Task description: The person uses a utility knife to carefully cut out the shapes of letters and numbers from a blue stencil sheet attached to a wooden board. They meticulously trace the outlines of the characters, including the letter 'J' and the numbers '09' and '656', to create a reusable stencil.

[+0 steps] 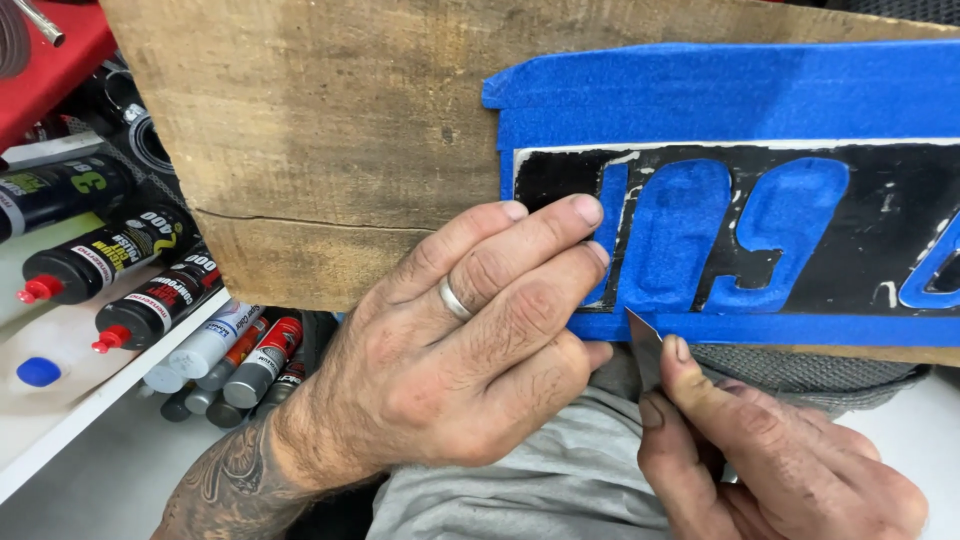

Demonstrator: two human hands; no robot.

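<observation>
Here the left hand (470, 350) lies flat and unclenched on a weathered wooden board (330, 130), its fingertips (585, 212) pressing on the left end of a black painted panel (870, 230) that is framed with blue masking tape (720, 95). A plain ring sits on one finger, and the forearm below the wrist carries a tattoo. The hand grips nothing; it only bears down on the board and the tape's edge.

The right hand (770, 450) comes in from the lower right, thumb and forefinger pinched around a thin metal blade (643, 345). The blade's pointed tip touches the lower strip of tape, just beside the left hand's little finger.

Rounded blue shapes of tape stand inside the black panel, to the right of the left fingertips. The board's lower edge overhangs grey cloth (560, 480), which lies under both hands.

To the left, on a white shelf (60, 420), three dark squeeze bottles with red caps (100, 260) lie on their sides, a small blue cap (38, 372) near them. Just below the shelf's edge a cluster of marker pens or small tubes (225, 360) lies packed together, close to the left wrist. A red surface (50, 50) shows in the upper left corner.
</observation>
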